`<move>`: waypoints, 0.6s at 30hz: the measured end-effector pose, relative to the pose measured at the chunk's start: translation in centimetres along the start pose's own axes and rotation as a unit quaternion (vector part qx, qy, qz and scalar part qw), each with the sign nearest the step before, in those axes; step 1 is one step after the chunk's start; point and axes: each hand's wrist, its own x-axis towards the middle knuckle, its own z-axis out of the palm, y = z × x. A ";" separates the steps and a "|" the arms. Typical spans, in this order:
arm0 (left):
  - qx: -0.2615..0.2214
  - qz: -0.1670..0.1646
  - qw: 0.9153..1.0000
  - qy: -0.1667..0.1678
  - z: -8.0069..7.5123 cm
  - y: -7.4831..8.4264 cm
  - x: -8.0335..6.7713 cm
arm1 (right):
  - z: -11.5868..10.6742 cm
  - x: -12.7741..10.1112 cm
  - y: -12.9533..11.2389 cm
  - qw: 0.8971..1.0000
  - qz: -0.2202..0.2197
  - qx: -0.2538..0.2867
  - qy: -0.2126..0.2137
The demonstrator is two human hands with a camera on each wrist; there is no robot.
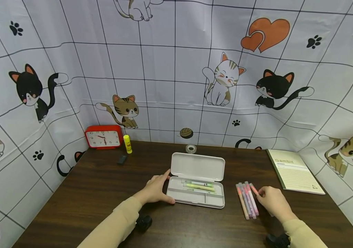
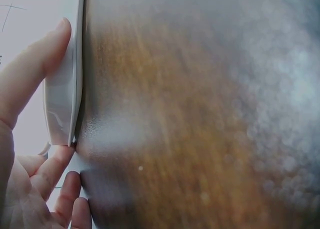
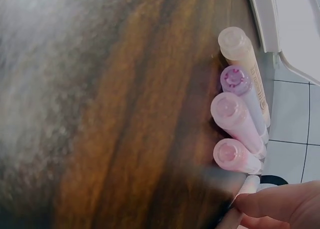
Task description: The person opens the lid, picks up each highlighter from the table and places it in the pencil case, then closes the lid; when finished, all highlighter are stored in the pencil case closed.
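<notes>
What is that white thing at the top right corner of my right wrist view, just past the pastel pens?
Observer: A white pencil case, lying open with its lid raised; green pens lie inside.
Operator: Is the other hand busy?
Observer: The left hand rests against the case's left end, fingers fairly straight.
Operator: What lies on the far side of the right hand?
Observer: The right hand pinches a pink pen, and a green notebook lies on the table to its right.
</notes>
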 end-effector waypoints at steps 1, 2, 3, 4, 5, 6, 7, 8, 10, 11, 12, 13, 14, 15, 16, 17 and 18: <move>0.001 0.000 1.000 0.000 0.0 0.0 0.0 | 0.0 0.0 0.1 1.000 -0.001 0.001 0.002; 0.000 -0.001 1.000 0.000 0.0 0.0 0.0 | 0.0 0.0 0.1 1.000 -0.002 0.002 0.004; 0.000 -0.001 1.000 0.000 0.0 0.0 0.0 | 0.0 0.0 0.2 1.000 -0.001 0.002 0.004; 0.000 -0.001 1.000 0.000 0.0 0.0 0.0 | 0.0 0.0 0.3 1.000 -0.001 0.003 0.004; 0.000 -0.001 1.000 0.000 0.0 0.0 0.0 | 0.0 0.0 0.3 1.000 0.000 0.003 0.005; 0.000 -0.001 1.000 0.000 0.0 0.0 0.0 | 0.0 0.1 0.4 1.000 0.001 0.002 0.005; -0.001 -0.001 1.000 0.000 0.0 0.0 0.0 | 0.0 0.1 0.4 1.000 0.001 0.000 0.006; -0.001 0.000 1.000 0.001 0.0 0.0 0.0 | -0.1 0.0 0.4 1.000 0.002 -0.001 0.007; -0.001 0.001 1.000 0.001 0.0 0.0 0.0 | -0.1 0.0 0.5 1.000 -0.001 -0.005 0.013; -0.001 0.001 1.000 0.002 0.0 0.0 0.0 | -0.1 0.0 0.5 1.000 -0.004 -0.007 0.017; -0.002 0.001 1.000 0.002 0.0 0.0 0.0 | -0.1 0.1 0.5 1.000 -0.007 -0.008 0.021; -0.002 0.001 1.000 0.002 0.0 -0.1 0.0 | -0.1 0.1 0.5 1.000 -0.010 -0.008 0.025; -0.001 0.000 1.000 0.001 0.0 -0.1 0.0 | -0.1 0.2 0.5 0.999 -0.013 -0.008 0.029; -0.001 0.000 1.000 0.001 0.0 -0.1 0.0 | -0.1 0.2 0.5 0.999 -0.017 -0.009 0.033; -0.001 -0.001 1.000 0.001 0.0 -0.1 0.0 | -0.2 0.3 0.5 0.999 -0.022 -0.010 0.037; 0.000 -0.002 1.000 0.000 0.0 -0.1 0.1 | -0.2 0.3 0.4 0.999 -0.027 -0.010 0.041; 0.000 -0.002 1.000 -0.001 0.1 -0.1 0.1 | -0.2 0.3 0.4 0.998 -0.032 -0.011 0.046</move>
